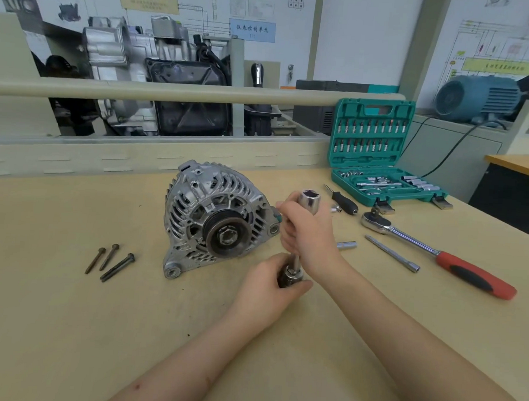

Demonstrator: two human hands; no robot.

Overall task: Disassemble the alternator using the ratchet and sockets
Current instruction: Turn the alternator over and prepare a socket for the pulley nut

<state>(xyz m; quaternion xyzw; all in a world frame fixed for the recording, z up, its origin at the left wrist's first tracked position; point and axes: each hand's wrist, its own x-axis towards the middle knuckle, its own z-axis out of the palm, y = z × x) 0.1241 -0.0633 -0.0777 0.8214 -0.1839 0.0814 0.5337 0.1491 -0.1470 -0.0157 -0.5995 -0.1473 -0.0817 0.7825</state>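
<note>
Near the centre of the frame, two bare hands hold one tool between them; the right hand (309, 232) wraps its fingers around a chrome shaft topped by a large socket (309, 199), whose open end points upward above the fist; just below, the left hand (276, 279) curls around the dark knurled handle (287, 277) at the shaft's lower end; the two hands sit close together, one above the other, each clamped on its part of the tool. Immediately left of the hands, the alternator (217, 219) rests on the tan workbench (69, 328), its pulley facing the viewer; further left lie three long dark bolts (110, 261), loose on the bench. To the right of the hands, a ratchet (436, 253) with a red and black grip lies diagonally; between it and the hands lie a thin extension bar (391, 253) and a small deep socket (347, 245); above these lies a black-handled driver (343, 200). In the upper right, a teal socket case (377, 153) stands open, lid upright, with bits and sockets inside.
</note>
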